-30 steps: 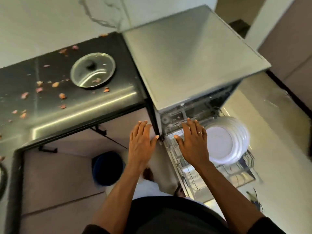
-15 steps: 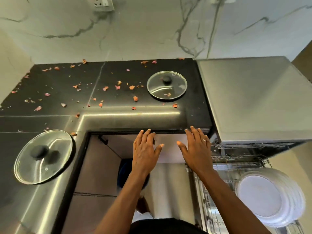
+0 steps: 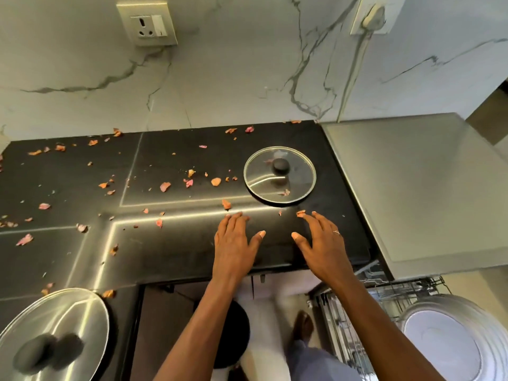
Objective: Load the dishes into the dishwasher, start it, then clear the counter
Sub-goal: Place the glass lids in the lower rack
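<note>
A white marble wall [image 3: 220, 78] backs the black counter [image 3: 68, 182]; at its right end stands the grey dishwasher [image 3: 412, 188], its wire rack [image 3: 346, 336] out below, holding stacked white plates [image 3: 445, 342]; a large glass lid [image 3: 63, 320] lies at the near left, a smaller lid [image 3: 279, 174] near the dishwasher; just before it the left hand [image 3: 233, 243] and right hand [image 3: 324, 243] spread flat, empty, over the counter's front; pink scraps [image 3: 165, 186] litter the top; a socket [image 3: 147, 23] sits on the wall.
</note>
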